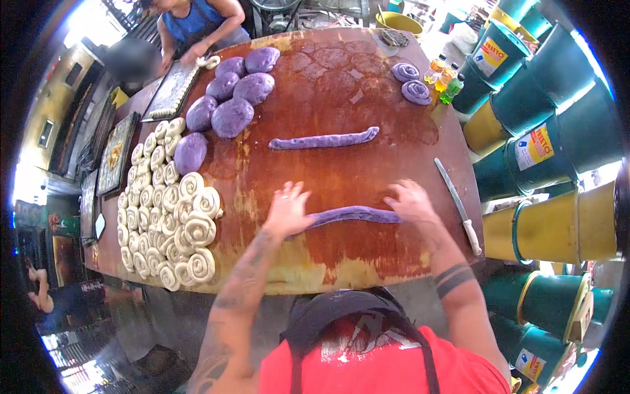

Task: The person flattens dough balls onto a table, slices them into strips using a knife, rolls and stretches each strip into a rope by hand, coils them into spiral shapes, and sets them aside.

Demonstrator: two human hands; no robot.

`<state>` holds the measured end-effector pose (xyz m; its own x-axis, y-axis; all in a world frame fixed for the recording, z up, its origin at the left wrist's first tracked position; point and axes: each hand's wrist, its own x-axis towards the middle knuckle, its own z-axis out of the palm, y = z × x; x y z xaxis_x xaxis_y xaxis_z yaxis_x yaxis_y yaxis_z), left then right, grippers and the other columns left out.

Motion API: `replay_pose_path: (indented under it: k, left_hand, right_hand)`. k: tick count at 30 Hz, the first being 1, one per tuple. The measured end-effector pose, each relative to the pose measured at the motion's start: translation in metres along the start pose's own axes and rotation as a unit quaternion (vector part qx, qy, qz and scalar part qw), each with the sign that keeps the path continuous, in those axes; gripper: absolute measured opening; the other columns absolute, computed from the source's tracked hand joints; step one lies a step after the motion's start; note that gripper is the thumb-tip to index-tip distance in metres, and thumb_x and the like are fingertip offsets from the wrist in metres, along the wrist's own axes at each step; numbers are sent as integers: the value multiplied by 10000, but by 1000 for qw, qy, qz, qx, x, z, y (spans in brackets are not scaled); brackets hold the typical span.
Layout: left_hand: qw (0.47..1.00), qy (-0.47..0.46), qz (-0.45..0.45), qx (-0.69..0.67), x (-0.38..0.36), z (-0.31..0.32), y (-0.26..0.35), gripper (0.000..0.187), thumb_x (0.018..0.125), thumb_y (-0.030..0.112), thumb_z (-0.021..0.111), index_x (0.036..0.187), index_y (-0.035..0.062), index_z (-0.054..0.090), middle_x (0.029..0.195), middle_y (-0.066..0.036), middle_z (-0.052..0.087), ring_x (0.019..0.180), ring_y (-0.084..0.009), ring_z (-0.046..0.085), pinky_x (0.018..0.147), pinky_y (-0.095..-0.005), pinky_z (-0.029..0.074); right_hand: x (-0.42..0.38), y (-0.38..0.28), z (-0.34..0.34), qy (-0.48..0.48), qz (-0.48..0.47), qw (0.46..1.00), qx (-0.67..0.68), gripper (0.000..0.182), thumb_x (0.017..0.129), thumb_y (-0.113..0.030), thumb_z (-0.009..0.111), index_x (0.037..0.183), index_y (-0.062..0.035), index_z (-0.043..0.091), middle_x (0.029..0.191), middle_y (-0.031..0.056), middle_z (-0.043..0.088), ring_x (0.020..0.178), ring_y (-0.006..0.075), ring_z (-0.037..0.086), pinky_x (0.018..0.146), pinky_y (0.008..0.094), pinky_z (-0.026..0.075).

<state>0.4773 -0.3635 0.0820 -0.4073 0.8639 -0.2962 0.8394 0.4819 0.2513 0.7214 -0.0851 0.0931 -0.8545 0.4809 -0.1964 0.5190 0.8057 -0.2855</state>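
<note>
A long purple dough rope point(354, 214) lies across the near part of the wooden table. My left hand point(289, 209) rests at its left end, fingers spread. At the right end lies my right hand point(412, 199), its fingers also apart. Beyond them is a shorter, thicker purple roll point(325, 140), untouched. Several round purple dough pieces point(233, 117) sit at the upper left. Many cream dough spirals point(169, 223) are packed together along the left side. Two purple spirals point(415, 92) lie at the upper right.
A long knife point(456, 200) with a white handle lies near the right edge of the table point(367, 177). Small bottles point(452, 90) stand at the upper right. Another person point(200, 26) works by a tray point(172, 92) at the upper left. Large buckets point(548, 226) line the right side.
</note>
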Motion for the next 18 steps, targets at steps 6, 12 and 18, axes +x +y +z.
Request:
replay_pose_path:
  k: [6,12,18]
  left_hand:
    - [986,95,92,-100,-68,90,67,780,963,514,621,1584,85,426,1682,-117,348,1571,-425,233,1256,-643,173]
    - [990,139,-1,18,-70,86,84,704,984,547,581,1581,193,461,1694,-130,315,1577,-464,183,1240,-700,109]
    - [940,207,-269,26,56,38,13,710,1021,557,508,1619,196,382,1701,-235,238,1574,-452,203,1245,-682,146]
  right_hand:
    - [-105,-42,78,27,-74,997,22,755,984,-470,619,1611,-120,385,1691,87,342,1574,387,241,1279,593,149]
    - [-113,-15,82,57,-79,995,-22,795,922,-463,675,1598,-132,421,1706,148,292,1574,485,173,1260,665,129]
    - [45,35,29,110,87,987,-84,697,1034,-521,506,1616,-154,393,1711,148,280,1585,422,187,1270,630,130]
